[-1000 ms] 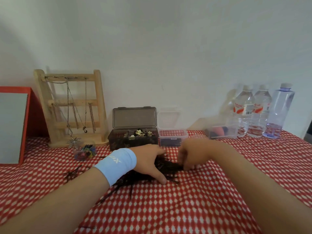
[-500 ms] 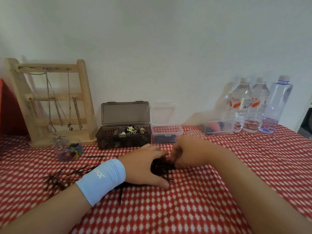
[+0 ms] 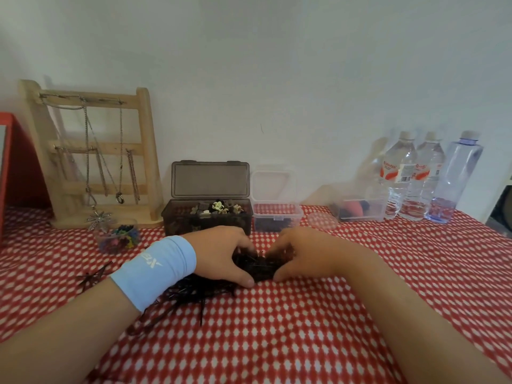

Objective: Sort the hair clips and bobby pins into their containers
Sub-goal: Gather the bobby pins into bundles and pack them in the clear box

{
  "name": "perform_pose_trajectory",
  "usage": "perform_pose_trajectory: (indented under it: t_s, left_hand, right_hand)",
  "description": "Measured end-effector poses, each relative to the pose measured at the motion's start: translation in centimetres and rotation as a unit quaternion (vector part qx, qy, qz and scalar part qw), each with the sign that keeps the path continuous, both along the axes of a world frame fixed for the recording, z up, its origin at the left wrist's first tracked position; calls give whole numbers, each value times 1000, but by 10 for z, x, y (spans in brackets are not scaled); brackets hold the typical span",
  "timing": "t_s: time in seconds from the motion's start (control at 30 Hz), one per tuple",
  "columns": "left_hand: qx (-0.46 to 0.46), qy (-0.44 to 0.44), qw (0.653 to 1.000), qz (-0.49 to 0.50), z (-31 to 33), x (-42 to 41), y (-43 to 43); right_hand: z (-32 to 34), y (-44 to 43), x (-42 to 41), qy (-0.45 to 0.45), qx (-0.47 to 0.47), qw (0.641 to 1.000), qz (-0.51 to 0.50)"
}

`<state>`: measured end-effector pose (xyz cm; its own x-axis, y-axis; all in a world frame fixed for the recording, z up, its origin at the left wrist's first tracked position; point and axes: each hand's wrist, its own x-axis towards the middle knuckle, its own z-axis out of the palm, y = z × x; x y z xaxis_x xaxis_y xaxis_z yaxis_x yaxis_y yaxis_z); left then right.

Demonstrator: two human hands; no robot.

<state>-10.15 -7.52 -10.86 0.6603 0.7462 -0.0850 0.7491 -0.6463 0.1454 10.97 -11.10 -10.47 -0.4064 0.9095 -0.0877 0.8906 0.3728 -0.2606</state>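
Observation:
A heap of black bobby pins (image 3: pixel 257 268) lies on the red-and-white cloth between my hands. My left hand (image 3: pixel 219 253), with a light blue wristband, cups the heap from the left. My right hand (image 3: pixel 297 253) cups it from the right, and the thumbs nearly touch. More pins (image 3: pixel 191 293) trail out under my left wrist, and a few loose pins (image 3: pixel 91 277) lie further left. Behind stand an open smoky-grey box (image 3: pixel 206 220) with hair clips and an open clear box (image 3: pixel 277 216) with dark pins.
A wooden jewellery stand (image 3: pixel 91 159) with chains leans on the wall at the back left, a small jar of coloured bits (image 3: pixel 117 239) before it. At the back right are a clear tub (image 3: pixel 357 209), a round lid (image 3: pixel 322 220) and three water bottles (image 3: pixel 426 176). A red frame (image 3: pixel 16 167) is at the far left.
Both hands have closed in on the pin heap, gathering it into a tighter bunch. My right hand has dropped from pinching at the heap's top to cupping its side.

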Motion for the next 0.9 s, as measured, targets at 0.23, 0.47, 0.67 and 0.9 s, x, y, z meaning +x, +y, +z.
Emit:
perform_pose_trajectory:
  t_s: [0.23,0.47,0.67,0.9]
  left_hand:
    - [9,-30,1000,3,0,-2,2]
    - [82,43,996,19,6,-2,-2]
    - [43,25,999,-4,8,-8,-1]
    - [48,-43,998,2,0,-8,1]
  right_hand:
    - [-1,-1,-11,-18,-2,999,28]
    - [-5,0,-18,-15,14,999,32]
    - [-1,-3,-14,-5,20,1000,24]
    - [-5,0,-23,-34,35,998,25]
